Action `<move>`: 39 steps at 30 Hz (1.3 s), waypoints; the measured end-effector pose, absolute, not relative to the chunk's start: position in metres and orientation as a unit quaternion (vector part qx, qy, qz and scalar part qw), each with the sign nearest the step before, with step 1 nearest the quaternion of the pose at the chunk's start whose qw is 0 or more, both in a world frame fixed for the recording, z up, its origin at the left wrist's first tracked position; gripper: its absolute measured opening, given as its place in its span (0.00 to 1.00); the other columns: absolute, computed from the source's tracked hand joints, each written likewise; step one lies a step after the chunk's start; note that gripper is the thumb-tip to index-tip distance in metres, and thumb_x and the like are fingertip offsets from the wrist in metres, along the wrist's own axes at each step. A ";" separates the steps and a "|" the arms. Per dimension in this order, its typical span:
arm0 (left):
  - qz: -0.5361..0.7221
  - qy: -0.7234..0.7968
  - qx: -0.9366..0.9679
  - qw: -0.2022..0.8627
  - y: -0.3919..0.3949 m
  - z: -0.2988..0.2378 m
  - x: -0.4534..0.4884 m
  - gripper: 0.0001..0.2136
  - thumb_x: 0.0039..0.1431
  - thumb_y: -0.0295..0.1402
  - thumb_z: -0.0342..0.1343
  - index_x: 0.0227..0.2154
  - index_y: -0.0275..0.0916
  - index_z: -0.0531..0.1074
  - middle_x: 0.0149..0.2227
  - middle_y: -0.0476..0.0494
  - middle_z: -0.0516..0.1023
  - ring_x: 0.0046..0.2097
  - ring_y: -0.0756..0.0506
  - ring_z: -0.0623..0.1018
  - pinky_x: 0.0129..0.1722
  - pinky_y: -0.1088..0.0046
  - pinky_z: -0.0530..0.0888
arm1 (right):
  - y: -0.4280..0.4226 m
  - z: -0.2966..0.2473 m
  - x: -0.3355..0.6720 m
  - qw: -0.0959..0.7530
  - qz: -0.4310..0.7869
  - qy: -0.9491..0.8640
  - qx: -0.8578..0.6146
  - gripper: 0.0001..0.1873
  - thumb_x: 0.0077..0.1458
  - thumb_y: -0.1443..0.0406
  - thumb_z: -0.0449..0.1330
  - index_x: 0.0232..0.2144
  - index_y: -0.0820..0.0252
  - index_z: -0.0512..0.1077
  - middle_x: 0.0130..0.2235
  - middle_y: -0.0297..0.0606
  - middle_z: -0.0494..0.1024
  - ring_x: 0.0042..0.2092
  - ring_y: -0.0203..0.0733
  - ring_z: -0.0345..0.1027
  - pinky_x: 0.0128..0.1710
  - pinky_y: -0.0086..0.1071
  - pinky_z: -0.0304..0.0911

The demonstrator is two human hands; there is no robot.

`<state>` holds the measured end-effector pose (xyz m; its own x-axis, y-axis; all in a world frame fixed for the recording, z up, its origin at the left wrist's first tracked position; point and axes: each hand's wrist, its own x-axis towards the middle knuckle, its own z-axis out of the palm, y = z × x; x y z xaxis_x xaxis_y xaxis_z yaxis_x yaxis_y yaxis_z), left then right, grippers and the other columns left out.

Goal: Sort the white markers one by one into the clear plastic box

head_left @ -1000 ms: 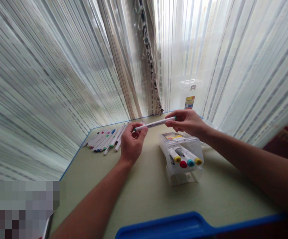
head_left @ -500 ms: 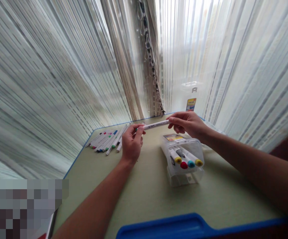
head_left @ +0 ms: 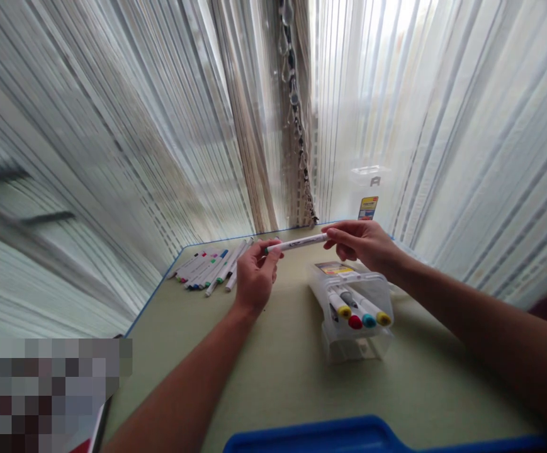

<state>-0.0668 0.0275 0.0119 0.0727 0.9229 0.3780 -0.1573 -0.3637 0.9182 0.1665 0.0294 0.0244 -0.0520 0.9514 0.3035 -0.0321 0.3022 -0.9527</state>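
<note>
A white marker [head_left: 301, 241] with a green end is held nearly level above the table. My left hand [head_left: 257, 277] pinches its green end, and my right hand [head_left: 360, 242] grips the opposite end between thumb and fingers. Below my right hand, a clear plastic box [head_left: 320, 296] lies on its side with its open end toward me. Inside it are several markers with yellow, red, teal and grey ends [head_left: 369, 320]. Left of my left hand, several white markers [head_left: 207, 270] with coloured ends lie side by side on the table.
The light green table [head_left: 273, 371] has a blue edge, with a raised blue rim [head_left: 311, 435] at the front. A second clear container [head_left: 367, 195] with a yellow label stands at the back right. String curtains [head_left: 160, 126] hang behind the table. The lower left corner is pixelated.
The view has shifted slightly, so everything appears a little lower and to the right. The marker's green end shows more clearly at my left fingers. Both hands still hold it.
</note>
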 end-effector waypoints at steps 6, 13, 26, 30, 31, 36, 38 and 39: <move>0.590 0.346 0.585 0.436 0.029 0.009 -0.068 0.14 0.56 0.39 0.63 0.40 0.35 0.76 0.29 0.48 0.75 0.18 0.57 0.63 0.15 0.79 0.59 | 0.029 0.023 0.166 0.559 0.443 -0.583 -0.389 0.20 0.43 0.56 0.75 0.37 0.61 0.82 0.27 0.39 0.80 0.20 0.30 0.62 0.16 0.27 0.49; 0.586 0.349 0.600 0.419 0.030 0.007 -0.067 0.13 0.56 0.38 0.63 0.40 0.34 0.75 0.29 0.49 0.74 0.18 0.57 0.63 0.16 0.79 0.60 | 0.029 0.024 0.166 0.561 0.450 -0.575 -0.390 0.19 0.45 0.55 0.74 0.37 0.61 0.81 0.28 0.39 0.80 0.20 0.30 0.63 0.16 0.26 0.48; 0.587 0.344 0.561 0.473 0.028 0.011 -0.065 0.12 0.59 0.39 0.56 0.39 0.35 0.75 0.30 0.46 0.76 0.18 0.56 0.65 0.15 0.78 0.58 | 0.025 0.027 0.166 0.564 0.466 -0.549 -0.405 0.17 0.51 0.54 0.69 0.36 0.61 0.80 0.29 0.41 0.80 0.21 0.32 0.64 0.16 0.27 0.47; 0.590 0.345 0.558 0.471 0.028 0.012 -0.065 0.13 0.59 0.38 0.54 0.39 0.34 0.75 0.29 0.46 0.76 0.17 0.56 0.65 0.15 0.78 0.57 | 0.025 0.027 0.167 0.558 0.487 -0.539 -0.401 0.18 0.52 0.54 0.67 0.38 0.61 0.81 0.30 0.42 0.81 0.21 0.33 0.65 0.16 0.27 0.47; 0.591 0.346 0.557 0.470 0.028 0.012 -0.065 0.13 0.59 0.39 0.54 0.39 0.34 0.75 0.29 0.46 0.76 0.17 0.56 0.65 0.14 0.78 0.57 | 0.025 0.027 0.167 0.557 0.490 -0.538 -0.399 0.18 0.52 0.54 0.67 0.39 0.61 0.81 0.30 0.42 0.81 0.21 0.33 0.65 0.16 0.28 0.47; 0.598 0.353 0.561 0.452 0.030 0.012 -0.064 0.14 0.59 0.41 0.55 0.38 0.34 0.75 0.28 0.47 0.75 0.16 0.56 0.64 0.14 0.78 0.57 | 0.025 0.027 0.167 0.558 0.493 -0.543 -0.388 0.19 0.52 0.53 0.68 0.39 0.61 0.81 0.30 0.42 0.81 0.21 0.31 0.64 0.16 0.27 0.46; 0.598 0.353 0.564 0.447 0.030 0.011 -0.064 0.15 0.60 0.43 0.56 0.37 0.34 0.76 0.27 0.47 0.75 0.16 0.56 0.64 0.14 0.78 0.57 | 0.026 0.026 0.167 0.557 0.482 -0.551 -0.391 0.19 0.51 0.52 0.69 0.38 0.61 0.81 0.30 0.42 0.81 0.21 0.31 0.63 0.16 0.27 0.46; 0.599 0.352 0.565 0.445 0.031 0.011 -0.063 0.15 0.60 0.44 0.56 0.37 0.34 0.76 0.27 0.47 0.75 0.16 0.56 0.64 0.13 0.78 0.57 | 0.027 0.026 0.168 0.556 0.476 -0.556 -0.394 0.19 0.50 0.52 0.70 0.38 0.61 0.81 0.30 0.41 0.81 0.21 0.31 0.63 0.17 0.27 0.46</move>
